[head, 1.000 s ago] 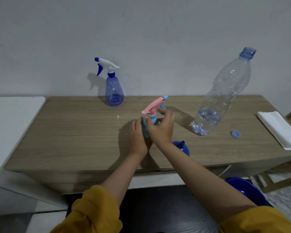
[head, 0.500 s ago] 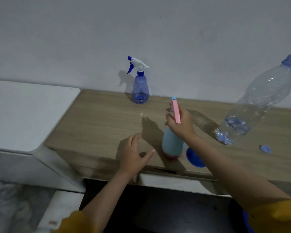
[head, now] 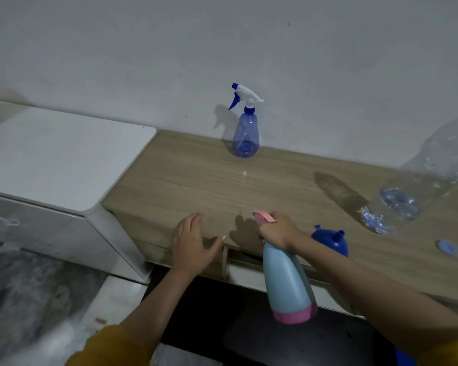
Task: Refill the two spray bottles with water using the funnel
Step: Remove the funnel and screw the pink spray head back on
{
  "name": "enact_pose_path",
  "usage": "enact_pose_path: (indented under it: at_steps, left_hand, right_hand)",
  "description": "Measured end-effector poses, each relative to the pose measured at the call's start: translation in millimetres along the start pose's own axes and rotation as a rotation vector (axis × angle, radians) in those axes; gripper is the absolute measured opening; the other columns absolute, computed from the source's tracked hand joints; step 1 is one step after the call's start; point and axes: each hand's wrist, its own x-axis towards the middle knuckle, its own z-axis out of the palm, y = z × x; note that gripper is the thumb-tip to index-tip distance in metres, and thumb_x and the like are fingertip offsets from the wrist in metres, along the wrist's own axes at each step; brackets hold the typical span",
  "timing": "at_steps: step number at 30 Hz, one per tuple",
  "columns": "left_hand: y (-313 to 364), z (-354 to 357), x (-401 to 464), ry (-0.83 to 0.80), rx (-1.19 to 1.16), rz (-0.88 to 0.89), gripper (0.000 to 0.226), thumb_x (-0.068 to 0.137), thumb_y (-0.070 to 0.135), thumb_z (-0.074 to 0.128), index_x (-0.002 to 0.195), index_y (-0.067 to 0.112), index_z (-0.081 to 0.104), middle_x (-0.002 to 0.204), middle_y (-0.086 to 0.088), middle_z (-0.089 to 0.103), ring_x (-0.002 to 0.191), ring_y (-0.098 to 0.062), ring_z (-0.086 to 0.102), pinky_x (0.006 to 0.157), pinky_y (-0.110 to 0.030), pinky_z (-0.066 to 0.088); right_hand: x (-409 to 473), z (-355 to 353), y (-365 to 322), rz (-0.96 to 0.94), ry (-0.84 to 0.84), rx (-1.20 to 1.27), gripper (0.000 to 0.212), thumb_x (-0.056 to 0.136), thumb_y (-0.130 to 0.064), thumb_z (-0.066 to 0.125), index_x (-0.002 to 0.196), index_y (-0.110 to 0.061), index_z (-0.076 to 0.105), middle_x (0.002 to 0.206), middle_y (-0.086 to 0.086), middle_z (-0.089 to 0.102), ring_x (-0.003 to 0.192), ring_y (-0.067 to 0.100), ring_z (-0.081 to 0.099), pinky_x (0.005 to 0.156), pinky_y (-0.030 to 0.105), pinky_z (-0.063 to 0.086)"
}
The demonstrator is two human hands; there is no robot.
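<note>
Right hand (head: 278,229) clenched in a tight grip; left hand (head: 193,244) spread, palm down.

Your right hand (head: 278,229) grips the neck of the light-blue spray bottle (head: 287,283), pink trigger head (head: 263,217) on top, pink base band below; bottle is held off the wooden tabletop (head: 196,180), in front of its near edge. Your left hand (head: 193,243) is spread, fingers apart, over the near edge, holding nothing. Blue funnel (head: 331,241) lies spout-up just beside your right wrist. Translucent blue spray bottle (head: 245,136) stands upright at the wall. Clear plastic water bottle (head: 421,186) at right, a little water inside; blue cap (head: 446,247) near it.
</note>
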Motion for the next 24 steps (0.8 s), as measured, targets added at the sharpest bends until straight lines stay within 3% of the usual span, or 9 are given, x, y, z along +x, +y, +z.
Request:
enact_pose_path:
  at_steps: [3,5,8,10,14,17,21,24]
  left_hand:
    - [0,-1,-3,-0.006,-0.001,-0.011,0.083,0.074,0.066,0.050,0.131,0.006,0.045,0.132,-0.013,0.050,0.123,-0.030,0.046,0.099,-0.048,0.043]
    - [1,-2,-4,-0.015,-0.001,-0.019,0.085,0.074,0.067,0.049,0.133,0.006,0.044,0.134,-0.012,0.048,0.125,-0.028,0.044,0.101,-0.046,0.042]
    - [-1,-3,-4,-0.005,0.006,-0.032,0.085,0.073,0.066,0.050,0.131,0.004,0.045,0.132,-0.012,0.049,0.124,-0.029,0.045,0.100,-0.045,0.043]
    - [-4,-4,-4,0.002,0.017,-0.037,0.085,0.073,0.065,0.050,0.132,0.004,0.045,0.132,-0.012,0.049,0.124,-0.029,0.045,0.100,-0.045,0.042]
    - [-7,-7,-3,0.005,0.028,-0.037,0.086,0.074,0.066,0.049,0.133,0.005,0.044,0.134,-0.012,0.048,0.124,-0.027,0.044,0.102,-0.044,0.041]
    - [-5,-4,-2,0.008,0.030,-0.027,0.084,0.074,0.066,0.049,0.131,0.004,0.045,0.130,-0.012,0.050,0.122,-0.029,0.046,0.101,-0.046,0.042]
    - [4,5,2,-0.024,0.042,-0.013,0.084,0.073,0.068,0.047,0.132,0.008,0.045,0.131,-0.010,0.049,0.123,-0.029,0.045,0.103,-0.050,0.038]
    - [14,12,5,-0.027,0.055,0.009,0.084,0.072,0.069,0.047,0.131,0.010,0.046,0.130,-0.010,0.050,0.121,-0.030,0.047,0.103,-0.055,0.035]
  right_hand:
    - [-2,3,-9,0.016,0.012,0.029,0.028,0.085,-0.022,0.054,0.068,-0.002,0.063,0.077,0.021,0.069,0.078,0.037,0.067,0.071,0.042,0.053]
    - [-4,6,-21,0.005,-0.040,0.041,0.020,0.083,-0.017,0.057,0.067,-0.006,0.062,0.070,0.013,0.067,0.076,0.033,0.067,0.067,0.036,0.051]
    - [-4,16,-33,-0.034,-0.119,0.058,0.019,0.076,-0.016,0.055,0.064,-0.004,0.065,0.065,0.016,0.067,0.070,0.038,0.069,0.069,0.039,0.055]
    - [-3,19,-35,-0.026,-0.136,0.064,0.021,0.076,-0.012,0.053,0.057,-0.006,0.059,0.058,0.015,0.063,0.060,0.037,0.068,0.061,0.034,0.052]
    - [-5,10,-29,0.008,-0.061,0.041,0.022,0.083,-0.013,0.058,0.061,-0.011,0.055,0.059,0.008,0.060,0.058,0.028,0.063,0.057,0.025,0.045]
    - [-1,-9,-16,0.020,0.019,-0.052,0.015,0.074,-0.009,0.065,0.062,-0.012,0.056,0.061,0.004,0.058,0.060,0.022,0.056,0.052,0.024,0.038]
    - [-5,-31,0,0.070,0.094,-0.057,0.014,0.069,-0.006,0.062,0.057,-0.012,0.060,0.059,0.005,0.061,0.063,0.026,0.061,0.057,0.028,0.043]
    - [-8,-38,11,0.075,0.106,0.040,0.016,0.080,-0.017,0.058,0.076,-0.006,0.069,0.067,0.011,0.068,0.066,0.028,0.066,0.063,0.032,0.051]
